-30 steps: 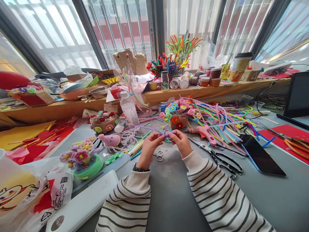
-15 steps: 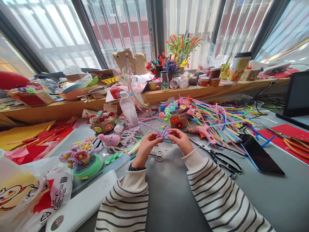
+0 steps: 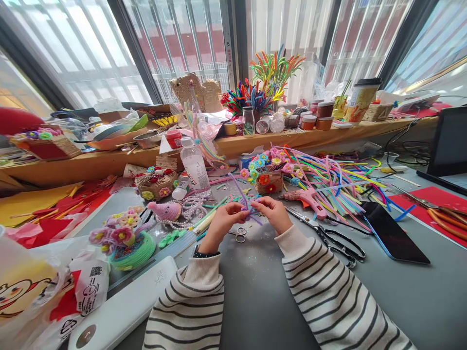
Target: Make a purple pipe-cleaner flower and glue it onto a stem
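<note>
A purple pipe cleaner (image 3: 240, 190), bent into loops at its lower part, is held between my two hands above the grey table. My left hand (image 3: 225, 221) pinches it from the left with thumb and forefinger. From the other side my right hand (image 3: 274, 214) grips the same piece with its fingertips. One long end of it points up and to the left; a short end sticks out below the fingers. Small scissors (image 3: 241, 235) lie on the table just beneath my hands. The exact shape of the bend is partly hidden by my fingers.
Right of my hands lie large scissors (image 3: 328, 238), a pink glue gun (image 3: 308, 200), a phone (image 3: 396, 232) and a heap of coloured pipe cleaners (image 3: 339, 170). On the left are a flower pot (image 3: 133, 250), a pearl string (image 3: 193, 211), a bottle (image 3: 195, 165) and a white device (image 3: 127, 304).
The purple pipe cleaner has turned: its long end, which pointed left, now stands more upright, and a short end shows below my fingers. My hands have hardly moved.
</note>
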The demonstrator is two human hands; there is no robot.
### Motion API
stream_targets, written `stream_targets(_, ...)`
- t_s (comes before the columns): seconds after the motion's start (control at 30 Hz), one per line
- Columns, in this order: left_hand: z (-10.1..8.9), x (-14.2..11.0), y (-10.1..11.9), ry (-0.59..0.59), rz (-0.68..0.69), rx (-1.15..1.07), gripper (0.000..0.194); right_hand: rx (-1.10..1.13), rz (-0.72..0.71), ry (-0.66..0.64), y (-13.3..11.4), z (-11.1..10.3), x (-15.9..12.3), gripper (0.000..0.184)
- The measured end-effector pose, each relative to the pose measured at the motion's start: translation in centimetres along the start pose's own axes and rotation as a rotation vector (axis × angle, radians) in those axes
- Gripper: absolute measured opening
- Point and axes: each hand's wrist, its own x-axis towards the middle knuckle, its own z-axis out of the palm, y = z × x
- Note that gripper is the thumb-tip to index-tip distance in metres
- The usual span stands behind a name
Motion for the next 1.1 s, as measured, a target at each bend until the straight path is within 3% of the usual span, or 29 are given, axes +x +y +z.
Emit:
stream_targets(0.23,-0.25,-0.08,-0.10,-0.189,0.019,0.058,0.029,-0.064,-0.046,-0.044,0.03,0.03,-0.06,0.014)
stream_targets(0.5,-0.13,0.10,0.02,0.068,0.041,-0.093,0.029,0.056,0.057,-0.023,-0.48,0.00,-0.19,0.029)
stream_targets(0.67,-0.16,-0.12,0.10,0.061,0.035,-0.146,0.028,0.134,0.092,-0.035,-0.63,0.09,-0.26,0.026)
stream_targets(0.83,-0.16,-0.26,0.02,-0.098,-0.004,-0.102,0.025,0.252,0.220,-0.028,-0.53,0.04,-0.15,0.029)
stream_targets(1.1,-0.14,-0.13,0.02,0.038,0.015,-0.360,0.023,0.228,0.124,-0.042,-0.58,0.05,-0.18,0.028)
